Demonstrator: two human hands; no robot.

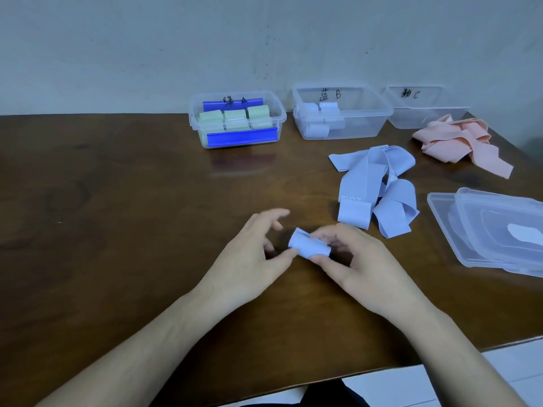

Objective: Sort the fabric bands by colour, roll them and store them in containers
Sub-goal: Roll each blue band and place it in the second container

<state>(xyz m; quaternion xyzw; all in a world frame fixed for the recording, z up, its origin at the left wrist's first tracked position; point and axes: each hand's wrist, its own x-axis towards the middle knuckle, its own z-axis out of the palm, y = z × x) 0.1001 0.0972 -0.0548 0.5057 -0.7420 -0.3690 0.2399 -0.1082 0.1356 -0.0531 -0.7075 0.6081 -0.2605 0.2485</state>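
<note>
A rolled light-blue band (308, 245) sits between my two hands just above the brown table (117, 230). My right hand (361, 262) grips its right end with thumb and curled fingers. My left hand (252, 254) touches the roll's left end with its thumb tip, the other fingers spread loosely above. A loose pile of light-blue bands (379, 186) lies to the right. Pink bands (461, 142) lie heaped at the far right. The closed container A (238, 118) holds green rolls, the open container B (340, 113) holds several blue rolls, and container C (426, 107) looks empty.
Two clear plastic lids (493, 230) are stacked at the right edge of the table. The containers stand in a row against the grey wall. The table's near edge runs just below my forearms.
</note>
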